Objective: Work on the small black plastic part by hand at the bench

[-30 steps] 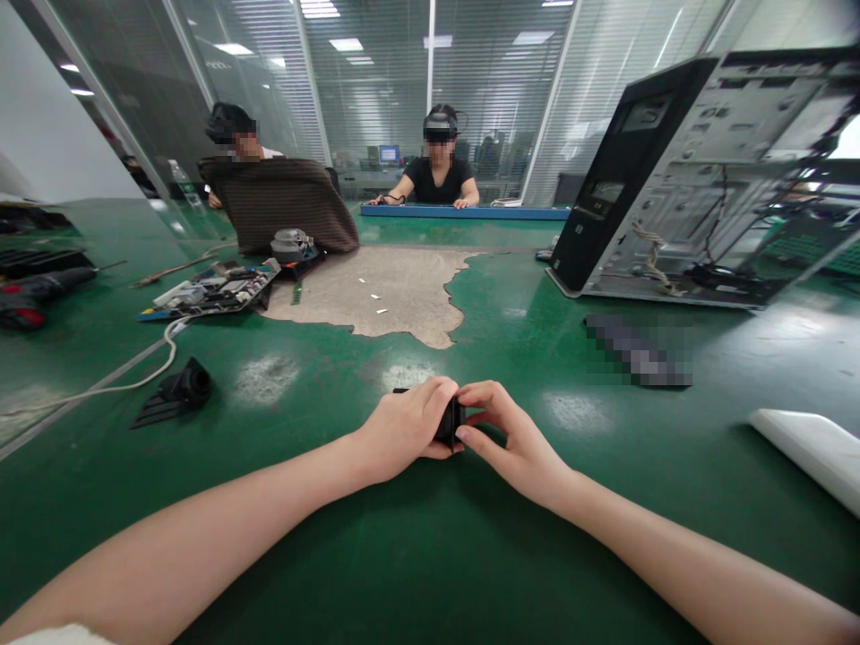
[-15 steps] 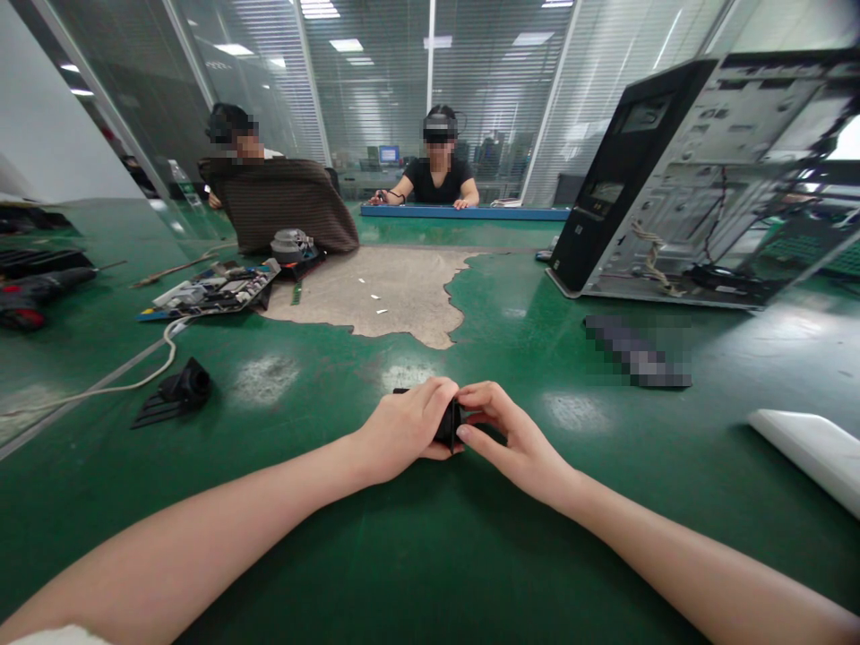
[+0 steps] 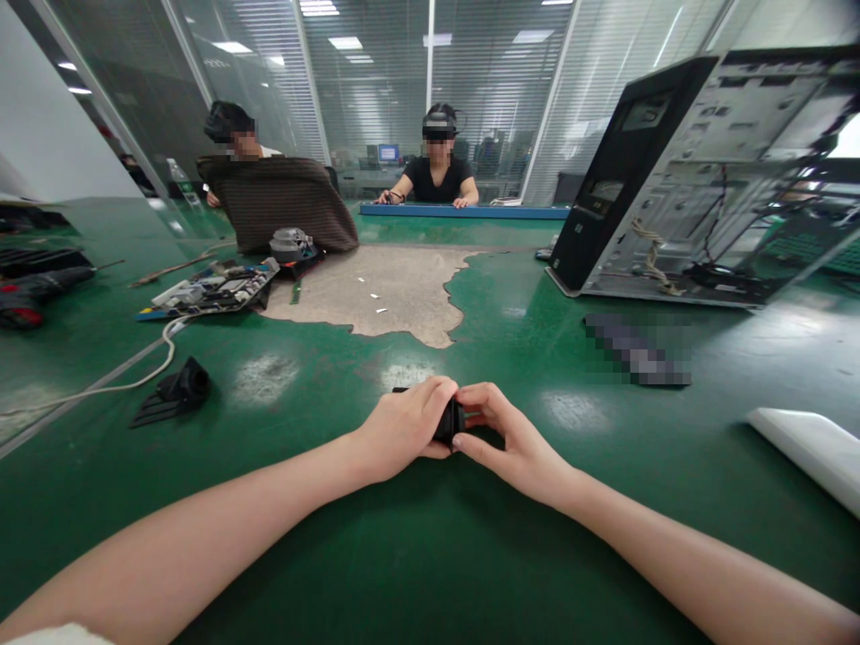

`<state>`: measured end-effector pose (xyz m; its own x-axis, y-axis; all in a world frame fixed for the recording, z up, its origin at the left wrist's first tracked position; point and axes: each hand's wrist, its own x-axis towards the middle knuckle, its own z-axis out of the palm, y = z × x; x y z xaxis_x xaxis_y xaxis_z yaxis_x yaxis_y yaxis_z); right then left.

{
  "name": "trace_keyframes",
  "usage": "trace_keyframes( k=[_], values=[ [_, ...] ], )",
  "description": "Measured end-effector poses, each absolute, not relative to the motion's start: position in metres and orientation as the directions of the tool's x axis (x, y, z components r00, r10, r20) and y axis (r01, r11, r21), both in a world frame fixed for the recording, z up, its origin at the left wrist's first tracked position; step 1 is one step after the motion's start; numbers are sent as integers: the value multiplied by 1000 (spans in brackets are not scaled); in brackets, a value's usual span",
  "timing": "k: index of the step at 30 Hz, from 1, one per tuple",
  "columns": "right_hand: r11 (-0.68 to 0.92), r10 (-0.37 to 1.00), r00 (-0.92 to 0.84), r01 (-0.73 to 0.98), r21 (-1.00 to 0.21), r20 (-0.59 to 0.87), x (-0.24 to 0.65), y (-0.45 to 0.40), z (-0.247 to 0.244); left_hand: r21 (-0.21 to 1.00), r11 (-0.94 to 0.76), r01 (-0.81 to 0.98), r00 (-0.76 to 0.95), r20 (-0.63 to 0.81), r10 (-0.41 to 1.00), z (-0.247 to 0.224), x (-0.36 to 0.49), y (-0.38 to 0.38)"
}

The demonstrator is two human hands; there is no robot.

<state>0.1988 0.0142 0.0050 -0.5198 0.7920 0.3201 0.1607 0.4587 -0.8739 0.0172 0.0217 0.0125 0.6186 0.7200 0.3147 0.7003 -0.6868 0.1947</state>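
Observation:
A small black part [image 3: 447, 425] is between my two hands, low over the green table [image 3: 322, 555]; most of it is hidden by my fingers. My left hand [image 3: 401, 426] wraps round it from the left, with the thumb side on top. From the right, my right hand [image 3: 514, 437] grips its end between the thumb and the bent fingers. Farther left on the table lies another black plastic piece [image 3: 184, 387] with a slatted base.
A circuit board [image 3: 219, 288], a cable, a fan part [image 3: 293, 245] and a power tool [image 3: 40, 288] are on the left. At right are an open computer case [image 3: 632, 179], a blurred dark object [image 3: 635, 351] and a white panel [image 3: 810, 448]. Two people sit across.
My right thumb has shifted slightly left along the lower edge of the black part, which has turned a little. My left hand has hardly moved.

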Motion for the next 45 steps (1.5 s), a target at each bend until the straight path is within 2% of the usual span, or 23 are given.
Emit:
trace_keyframes(
  k=[5,11,19,24,29,34,39,45],
  values=[
    [434,816,-478,136,-890,325,197,15,6,194,-697,690,617,346,707,12,18,22],
    [340,842,-489,157,-927,226,195,13,10,187,-691,698,616,334,713,12,17,22],
    [488,787,-500,145,-861,361,198,13,6,199,-686,700,613,326,720,12,17,22],
    [444,817,-471,147,-884,332,197,13,5,203,-694,691,610,351,710,10,17,22],
    [356,831,-505,161,-921,233,195,13,7,196,-689,698,614,333,716,12,17,22],
    [397,798,-539,133,-908,270,197,13,7,211,-678,704,611,308,730,13,16,21],
    [435,808,-490,120,-892,328,197,15,6,204,-690,695,610,340,715,11,17,22],
    [369,831,-490,133,-920,262,196,14,8,195,-694,693,614,344,710,11,17,22]
  ],
)
